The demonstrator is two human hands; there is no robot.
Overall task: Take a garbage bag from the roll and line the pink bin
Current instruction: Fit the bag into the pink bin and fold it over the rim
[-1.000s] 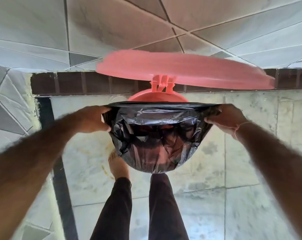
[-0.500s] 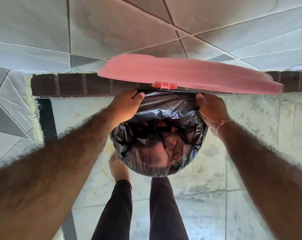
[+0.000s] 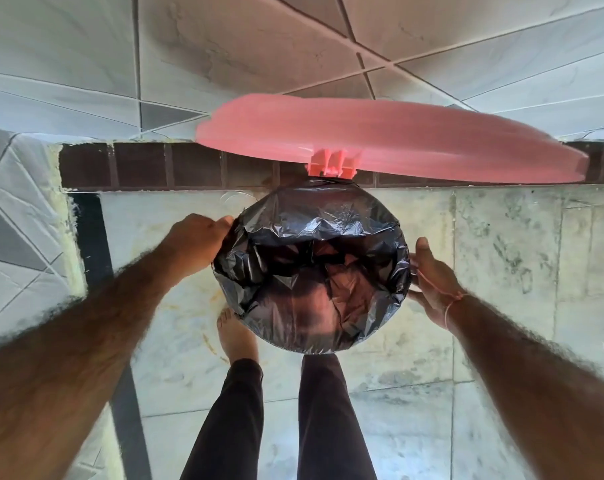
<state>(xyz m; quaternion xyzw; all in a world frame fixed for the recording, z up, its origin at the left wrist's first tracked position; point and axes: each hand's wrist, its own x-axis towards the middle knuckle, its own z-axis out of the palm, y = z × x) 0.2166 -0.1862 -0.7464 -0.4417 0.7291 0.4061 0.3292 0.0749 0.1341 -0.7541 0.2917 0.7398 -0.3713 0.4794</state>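
Black garbage bag point(image 3: 314, 271) stretched over the rim of the pink bin point(image 3: 331, 169) on the marble floor point(image 3: 501, 254) beside the wall, hinged lid point(image 3: 380, 140) raised. Left hand point(image 3: 195, 240) gripping the bag's left edge; right hand point(image 3: 432, 275) spread wide against its right side.

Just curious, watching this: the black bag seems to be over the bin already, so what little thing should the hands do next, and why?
Probably smooth the black bag down around the rim: it already covers the opening, and the left hand and right hand sit at its sides.
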